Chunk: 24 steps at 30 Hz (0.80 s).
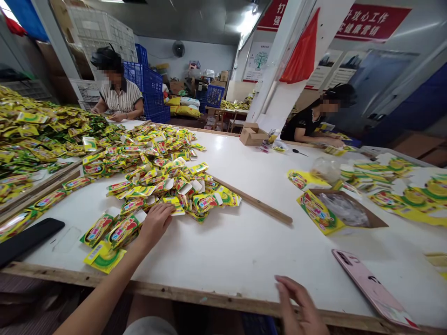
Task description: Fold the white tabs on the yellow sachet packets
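Note:
My left hand (156,223) reaches across the white table (244,242) and lies on the near edge of a pile of yellow and green packets (157,177). Its fingers are stretched and rest on a packet (173,206). My right hand (300,304) hovers at the table's front edge, fingers spread, holding nothing. A pink phone (373,287) lies just to the right of it.
A wooden stick (254,202) lies across the middle. An open cardboard box (344,211) with plastic bags sits to the right among more packets. A black phone (26,239) lies at the left. Two other people sit at the far side, one far left (117,90), one right (321,116).

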Each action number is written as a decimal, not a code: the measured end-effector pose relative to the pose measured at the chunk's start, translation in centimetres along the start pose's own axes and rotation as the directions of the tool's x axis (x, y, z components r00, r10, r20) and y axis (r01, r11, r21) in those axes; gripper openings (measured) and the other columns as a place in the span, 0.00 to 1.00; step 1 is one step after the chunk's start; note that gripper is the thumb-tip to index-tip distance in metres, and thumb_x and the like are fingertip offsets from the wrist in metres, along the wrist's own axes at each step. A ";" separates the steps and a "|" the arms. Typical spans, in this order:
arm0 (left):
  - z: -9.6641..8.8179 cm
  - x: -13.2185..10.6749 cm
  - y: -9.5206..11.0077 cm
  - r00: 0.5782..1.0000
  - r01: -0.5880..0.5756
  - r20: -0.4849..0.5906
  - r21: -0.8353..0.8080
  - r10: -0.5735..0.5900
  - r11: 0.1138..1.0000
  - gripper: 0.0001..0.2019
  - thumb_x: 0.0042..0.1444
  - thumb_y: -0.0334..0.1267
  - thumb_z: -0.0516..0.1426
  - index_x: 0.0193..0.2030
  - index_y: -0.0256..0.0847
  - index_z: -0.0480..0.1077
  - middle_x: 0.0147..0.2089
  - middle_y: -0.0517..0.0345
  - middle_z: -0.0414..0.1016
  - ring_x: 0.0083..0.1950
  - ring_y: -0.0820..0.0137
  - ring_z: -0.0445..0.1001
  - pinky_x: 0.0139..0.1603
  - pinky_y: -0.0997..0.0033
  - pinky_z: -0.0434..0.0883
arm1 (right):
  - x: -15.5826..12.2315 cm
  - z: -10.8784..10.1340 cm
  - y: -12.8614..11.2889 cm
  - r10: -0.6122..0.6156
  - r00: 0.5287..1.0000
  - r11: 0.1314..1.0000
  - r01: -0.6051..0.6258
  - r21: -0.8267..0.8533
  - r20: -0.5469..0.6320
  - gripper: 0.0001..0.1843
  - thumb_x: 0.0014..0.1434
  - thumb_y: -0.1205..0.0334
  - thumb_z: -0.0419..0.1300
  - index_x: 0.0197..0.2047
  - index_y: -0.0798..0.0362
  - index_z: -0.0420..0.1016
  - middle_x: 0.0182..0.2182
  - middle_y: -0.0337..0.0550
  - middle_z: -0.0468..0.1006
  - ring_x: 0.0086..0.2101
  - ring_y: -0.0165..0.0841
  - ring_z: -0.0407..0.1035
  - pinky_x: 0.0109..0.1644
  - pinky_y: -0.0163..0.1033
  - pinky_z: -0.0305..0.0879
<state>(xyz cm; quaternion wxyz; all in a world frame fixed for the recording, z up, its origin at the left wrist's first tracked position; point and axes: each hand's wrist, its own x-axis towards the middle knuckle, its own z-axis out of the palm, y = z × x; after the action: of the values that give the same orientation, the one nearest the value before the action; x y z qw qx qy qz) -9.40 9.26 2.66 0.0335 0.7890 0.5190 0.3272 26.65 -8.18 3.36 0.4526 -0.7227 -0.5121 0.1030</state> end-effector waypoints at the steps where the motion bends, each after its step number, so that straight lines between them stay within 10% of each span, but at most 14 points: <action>1: -0.4 -0.2 0.7 1.000 0.009 -0.015 -0.016 -0.009 1.000 0.12 0.60 0.31 0.52 0.48 0.42 0.71 0.49 0.48 0.78 0.53 0.57 0.74 0.56 0.55 0.67 | -0.2 1.9 -1.6 -0.045 0.998 0.996 0.042 0.076 0.038 0.14 0.59 0.49 0.57 0.39 0.49 0.76 0.38 0.45 0.79 0.38 0.41 0.73 0.43 0.40 0.69; 4: -1.1 -1.6 3.4 0.995 0.098 0.034 -0.240 -0.093 0.966 0.14 0.63 0.38 0.51 0.54 0.43 0.65 0.45 0.51 0.78 0.45 0.62 0.77 0.45 0.64 0.72 | -0.6 6.6 -4.8 -0.170 0.973 0.955 0.123 0.269 0.158 0.11 0.61 0.55 0.56 0.42 0.49 0.75 0.42 0.46 0.78 0.42 0.39 0.72 0.47 0.39 0.69; 8: 0.2 -4.3 7.2 0.958 0.266 0.259 -0.656 -0.120 0.707 0.16 0.62 0.40 0.53 0.56 0.43 0.59 0.37 0.58 0.75 0.36 0.68 0.75 0.40 0.68 0.71 | -1.3 10.9 -6.3 -0.224 0.921 0.889 0.059 0.455 0.318 0.11 0.62 0.59 0.56 0.48 0.49 0.70 0.48 0.47 0.75 0.46 0.37 0.72 0.49 0.39 0.69; 14: 3.2 -7.0 9.7 0.904 0.423 0.365 -0.833 -0.221 0.356 0.12 0.62 0.39 0.54 0.49 0.46 0.55 0.41 0.57 0.74 0.40 0.68 0.76 0.41 0.69 0.71 | -1.9 13.0 -5.6 -0.169 0.894 0.838 -0.092 0.537 0.416 0.10 0.63 0.59 0.56 0.48 0.50 0.66 0.41 0.43 0.77 0.39 0.34 0.73 0.44 0.35 0.70; 24: 3.1 -6.7 10.1 0.923 0.384 0.337 -0.777 -0.186 0.499 0.07 0.61 0.37 0.53 0.42 0.41 0.72 0.44 0.51 0.77 0.48 0.62 0.75 0.50 0.64 0.70 | 0.5 12.7 -5.8 -0.261 0.847 0.868 -0.004 0.496 0.463 0.08 0.63 0.61 0.55 0.37 0.51 0.76 0.39 0.44 0.78 0.41 0.36 0.72 0.45 0.35 0.67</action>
<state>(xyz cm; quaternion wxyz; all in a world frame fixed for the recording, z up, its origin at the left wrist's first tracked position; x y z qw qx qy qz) -1.31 -0.13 0.91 0.5100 0.6104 0.4190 0.4379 15.30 -0.44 0.69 0.4691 -0.4962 -0.6213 0.3843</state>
